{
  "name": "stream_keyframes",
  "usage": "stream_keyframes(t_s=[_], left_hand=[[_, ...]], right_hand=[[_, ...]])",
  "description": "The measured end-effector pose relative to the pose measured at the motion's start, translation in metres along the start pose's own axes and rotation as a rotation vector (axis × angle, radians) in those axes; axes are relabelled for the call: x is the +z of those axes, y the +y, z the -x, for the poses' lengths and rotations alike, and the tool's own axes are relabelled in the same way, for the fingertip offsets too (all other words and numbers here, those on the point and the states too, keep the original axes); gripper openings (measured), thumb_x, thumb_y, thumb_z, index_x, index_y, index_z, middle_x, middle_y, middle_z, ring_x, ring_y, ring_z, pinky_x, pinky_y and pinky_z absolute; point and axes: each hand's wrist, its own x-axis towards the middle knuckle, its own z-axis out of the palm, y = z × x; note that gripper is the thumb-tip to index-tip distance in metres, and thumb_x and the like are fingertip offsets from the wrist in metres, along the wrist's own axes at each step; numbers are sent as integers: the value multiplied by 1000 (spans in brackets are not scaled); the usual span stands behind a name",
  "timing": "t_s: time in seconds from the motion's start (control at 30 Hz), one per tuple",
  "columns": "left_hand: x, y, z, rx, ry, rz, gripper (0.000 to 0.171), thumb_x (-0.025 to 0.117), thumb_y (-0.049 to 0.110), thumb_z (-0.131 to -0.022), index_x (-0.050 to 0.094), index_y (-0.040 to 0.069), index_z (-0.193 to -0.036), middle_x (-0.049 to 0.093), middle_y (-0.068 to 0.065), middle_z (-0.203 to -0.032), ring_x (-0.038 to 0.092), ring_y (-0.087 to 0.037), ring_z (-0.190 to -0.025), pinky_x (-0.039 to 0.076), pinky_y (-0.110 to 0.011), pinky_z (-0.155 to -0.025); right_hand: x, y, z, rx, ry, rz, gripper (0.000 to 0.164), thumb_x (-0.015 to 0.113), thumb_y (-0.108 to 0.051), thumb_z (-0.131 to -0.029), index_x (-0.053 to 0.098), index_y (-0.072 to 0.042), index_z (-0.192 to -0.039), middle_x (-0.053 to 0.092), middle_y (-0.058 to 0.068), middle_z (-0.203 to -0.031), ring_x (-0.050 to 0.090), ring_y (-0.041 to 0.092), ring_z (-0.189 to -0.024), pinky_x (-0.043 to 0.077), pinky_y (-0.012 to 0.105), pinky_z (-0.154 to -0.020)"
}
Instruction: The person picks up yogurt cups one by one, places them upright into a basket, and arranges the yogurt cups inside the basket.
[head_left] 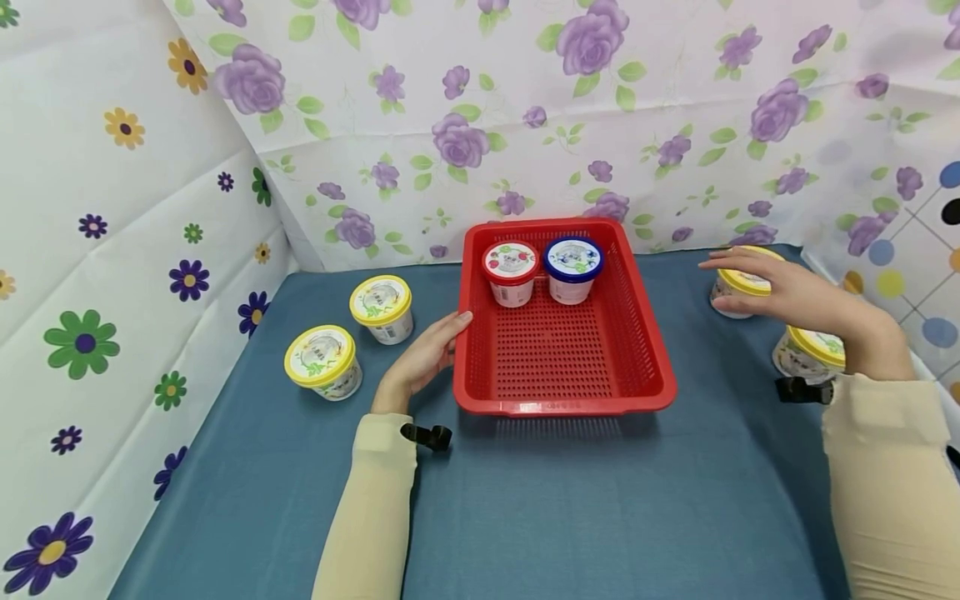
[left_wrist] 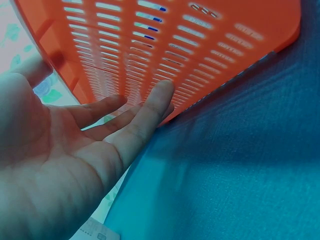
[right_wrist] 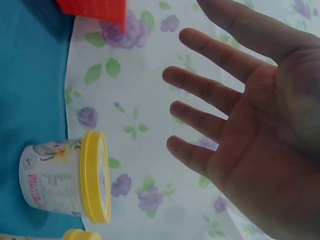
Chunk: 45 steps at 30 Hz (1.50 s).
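My left hand (head_left: pixel 422 360) holds the left side of a red perforated plastic basket (head_left: pixel 564 407), thumb at the rim and fingers against the slotted outer wall (left_wrist: pixel 107 45). In the basket's far part stand a red-lidded tub (head_left: pixel 511 271) and a blue-lidded tub (head_left: pixel 573 268), side by side. At the right, my right hand (head_left: pixel 798 290) hovers over a yellow-lidded tub (head_left: pixel 731 302), its fingers spread apart and holding nothing in the right wrist view. Beneath the wrist stands another yellow-lidded tub (head_left: pixel 806 354), partly hidden.
Two more yellow-lidded tubs, one farther (head_left: pixel 382 308) and one nearer (head_left: pixel 324 362), stand left of the basket. A blue cloth (head_left: pixel 585 508) covers the table. Flower-patterned sheets (head_left: pixel 360 125) hang behind and at the left; a dotted one (head_left: pixel 926 275) is at the right.
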Motion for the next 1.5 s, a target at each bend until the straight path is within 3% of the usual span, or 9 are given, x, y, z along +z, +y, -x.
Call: stream_keyframes(t_s=[0.23,0.4,0.7,0.9,1.07,1.17,1.3,1.5], left_hand=[[1,-1,-1,-3,-3,-10,65,43,44,-112,32,2,-160,54,-27,-148,57,-45,-130,54,-48,-103],[1,0,-2,-5,-7,-7,66,43,44,-112,31,1,-160,54,-27,-148,56,-46,-131,53,-49,-104],[0,1,0,-4,-3,-4,64,43,42,-112,32,1,-160,54,-28,-147,56,-47,-131,53,-49,-105],[-1,0,0,-1,-3,-12,64,42,42,-112,31,1,-160,53,-29,-148,57,-46,-130,53,-50,-105],[-2,0,1,-6,3,-3,64,44,43,-112,32,2,-160,53,-27,-148,58,-45,-130,51,-52,-106],[-2,0,2,-10,9,-4,65,44,44,-112,33,3,-160,54,-26,-148,59,-44,-129,51,-52,-107],[-2,0,1,-9,9,-9,65,44,44,-112,32,2,-160,54,-26,-148,58,-44,-130,51,-52,-106],[-1,-1,0,-2,1,-8,63,43,42,-112,32,2,-160,54,-25,-148,57,-44,-131,50,-52,-107]], right_hand=[[-6,14,12,42,-41,16,69,71,-29,-101,39,-15,-160,13,19,-171,15,52,-152,25,78,-103],[-8,20,19,89,-52,42,73,68,-32,-103,32,-10,-163,3,24,-172,6,56,-153,22,80,-104],[-12,36,32,99,-16,66,74,68,-34,-103,32,-13,-163,13,25,-171,1,55,-154,22,81,-104],[-14,53,43,122,-10,66,77,65,-34,-105,24,-11,-166,10,32,-168,14,66,-145,27,80,-96],[-16,65,50,214,-23,20,86,60,-43,-106,7,-17,-169,-12,29,-169,-6,64,-148,22,86,-94],[-18,72,55,247,-19,-23,87,59,-43,-106,4,-16,-169,-21,27,-168,-21,61,-147,12,90,-96],[-20,79,59,285,-4,-33,91,59,-45,-106,2,-11,-168,-24,29,-165,-27,60,-144,1,90,-99],[-15,90,68,298,33,-11,93,59,-45,-106,2,-5,-166,-28,28,-163,-32,54,-145,0,89,-99]])
